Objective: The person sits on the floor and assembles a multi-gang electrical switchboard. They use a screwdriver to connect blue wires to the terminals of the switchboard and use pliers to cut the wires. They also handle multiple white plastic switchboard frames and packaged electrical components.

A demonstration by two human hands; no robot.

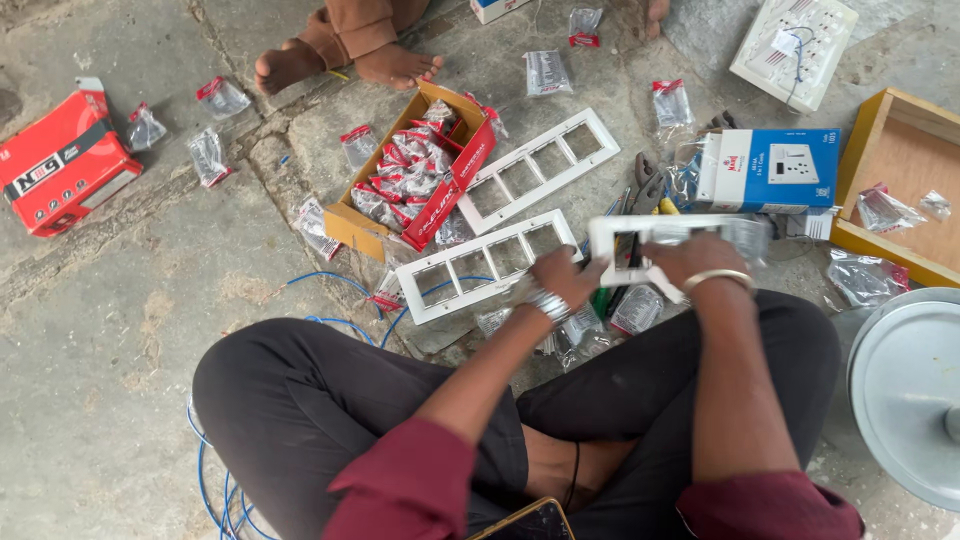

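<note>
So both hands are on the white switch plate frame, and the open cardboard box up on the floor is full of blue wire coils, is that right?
Not quite. In the head view both hands, left hand and right hand, do hold the white switch plate frame, but the open cardboard box is full of small clear packets with red tops, not wire coils. The blue wire lies loose on the floor.

Maroon rolled sleeves, black trousers, metal bangles (548, 303)

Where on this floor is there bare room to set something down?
Bare concrete lies between the red box and the person's left knee. It is crowded from the open carton of packets past the white frames to both hands, the left hand and right hand, and the blue box.
</note>
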